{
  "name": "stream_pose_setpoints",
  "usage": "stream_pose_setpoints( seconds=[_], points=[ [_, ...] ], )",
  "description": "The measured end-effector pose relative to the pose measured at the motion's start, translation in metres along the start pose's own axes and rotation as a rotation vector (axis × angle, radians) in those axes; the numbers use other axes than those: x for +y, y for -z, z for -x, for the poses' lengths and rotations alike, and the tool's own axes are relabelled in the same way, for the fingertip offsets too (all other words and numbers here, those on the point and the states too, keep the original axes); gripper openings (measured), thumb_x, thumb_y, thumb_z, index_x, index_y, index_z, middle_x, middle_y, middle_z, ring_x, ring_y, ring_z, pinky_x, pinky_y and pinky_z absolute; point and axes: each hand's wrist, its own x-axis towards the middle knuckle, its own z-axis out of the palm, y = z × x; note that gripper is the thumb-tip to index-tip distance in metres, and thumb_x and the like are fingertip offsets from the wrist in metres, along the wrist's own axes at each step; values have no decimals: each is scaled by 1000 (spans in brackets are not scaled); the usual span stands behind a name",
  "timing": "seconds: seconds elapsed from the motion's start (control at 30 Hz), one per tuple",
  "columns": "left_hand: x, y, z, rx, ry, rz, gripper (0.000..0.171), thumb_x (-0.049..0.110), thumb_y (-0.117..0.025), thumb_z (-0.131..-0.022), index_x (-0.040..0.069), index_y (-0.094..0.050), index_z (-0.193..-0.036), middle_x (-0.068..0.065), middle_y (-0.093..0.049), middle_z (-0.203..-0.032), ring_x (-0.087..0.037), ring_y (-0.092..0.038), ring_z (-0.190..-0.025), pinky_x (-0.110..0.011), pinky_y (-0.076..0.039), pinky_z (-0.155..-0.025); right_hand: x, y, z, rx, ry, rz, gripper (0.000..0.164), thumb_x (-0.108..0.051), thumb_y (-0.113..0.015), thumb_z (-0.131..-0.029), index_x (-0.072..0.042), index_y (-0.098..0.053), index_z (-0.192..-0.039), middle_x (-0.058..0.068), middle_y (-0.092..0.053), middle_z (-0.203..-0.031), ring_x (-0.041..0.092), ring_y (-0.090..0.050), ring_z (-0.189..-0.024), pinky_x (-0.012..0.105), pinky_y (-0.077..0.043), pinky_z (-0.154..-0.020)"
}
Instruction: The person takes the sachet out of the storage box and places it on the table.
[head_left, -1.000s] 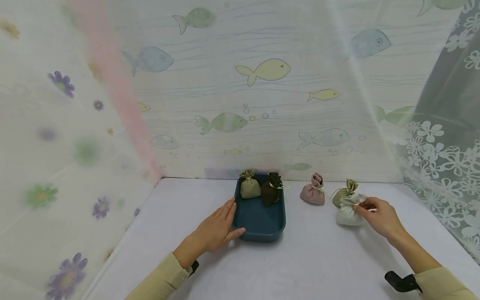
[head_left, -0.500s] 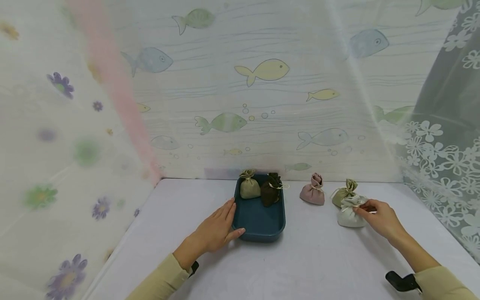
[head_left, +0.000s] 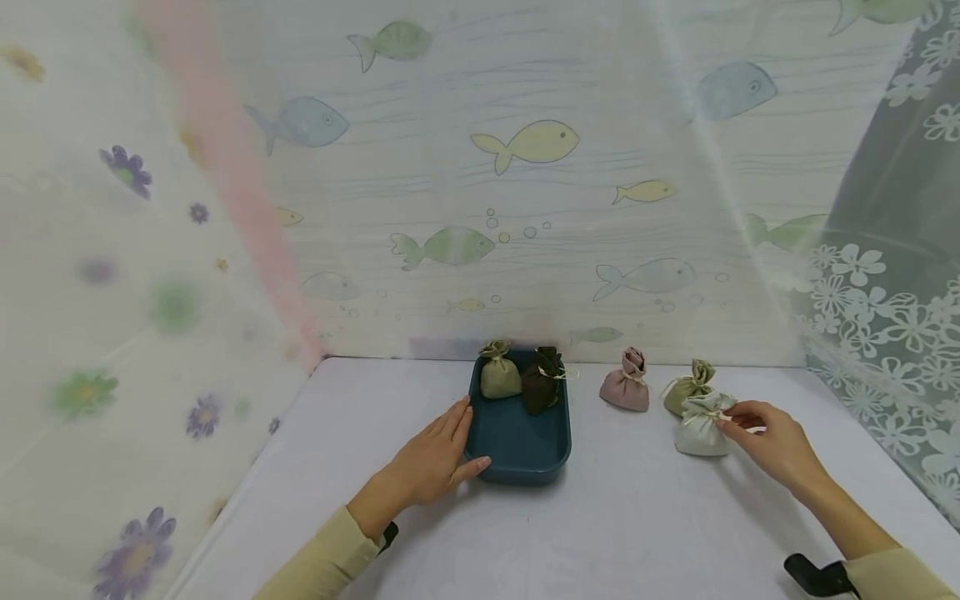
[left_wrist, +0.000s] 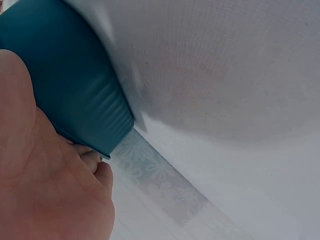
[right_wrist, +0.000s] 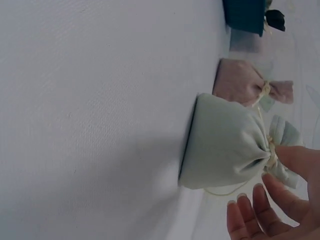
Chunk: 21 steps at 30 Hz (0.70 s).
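My left hand (head_left: 427, 458) lies along the left side of the blue rectangular tray (head_left: 517, 450), fingers straight against its wall and thumb at the near rim. A pale green-white drawstring pouch (head_left: 701, 435) stands on the table at the right. At its tied neck are the parted thumb and forefinger of my right hand (head_left: 776, 442); in the right wrist view, the other fingers spread loosely below the pouch (right_wrist: 222, 145). Just behind it stands an olive pouch (head_left: 686, 390), partly hidden. A pink pouch (head_left: 625, 387) sits between these and the tray.
Inside the tray's far end are a beige-green pouch (head_left: 500, 379) and a dark brown pouch (head_left: 542, 390), whose cord hangs over the right rim. A white cloth (head_left: 615, 517) covers the table. Sheer fish-print curtains (head_left: 525, 192) rise behind the table's back edge.
My right hand has drawn slightly right, its fingertips slipping back along the pale pouch's neck. That pouch shifted a little toward me earlier, then stayed put. The left hand and tray have not moved.
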Motion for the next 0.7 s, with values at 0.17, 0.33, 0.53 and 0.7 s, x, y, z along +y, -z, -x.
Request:
stream_pose_setpoints(
  seconds=[0.17, 0.33, 0.53, 0.7],
  points=[
    [2, 2, -1, -15, 9, 2, 93, 67, -26, -105, -7, -18, -160, -19, -4, -171, -30, -9, -158, -46, -20, -126, -3, 4, 7, 26, 13, 14, 37, -28, -67, -101, 6, -67, -115, 19, -68, -106, 27, -62, -92, 25, -48, -63],
    [1, 2, 0, -12, 6, 11, 93, 67, -27, -105, -7, -18, -160, -20, -5, -171, -31, -10, -158, -48, -21, -125, -9, 4, 14, 50, 53, 6, 30, -26, -69, -100, 3, -70, -110, 16, -69, -105, 1, -56, -85, 19, -49, -65],
    [1, 2, -1, -6, 0, -4, 95, 70, -23, -104, -7, -19, -160, -20, -5, -170, -32, -10, -158, -49, -21, -125, -24, -2, 19, 75, 130, -22, 22, -20, -74, -96, 0, -73, -106, 12, -71, -102, -10, -53, -83, 15, -48, -67],
    [3, 5, 0, -17, 3, 12, 94, 68, -26, -105, -8, -19, -160, -22, -7, -170, -33, -11, -157, -49, -21, -125, -39, -9, 20, 31, 144, -42, 24, -21, -73, -97, 0, -72, -110, 9, -71, -103, -5, -55, -86, 18, -50, -70]
  ],
)
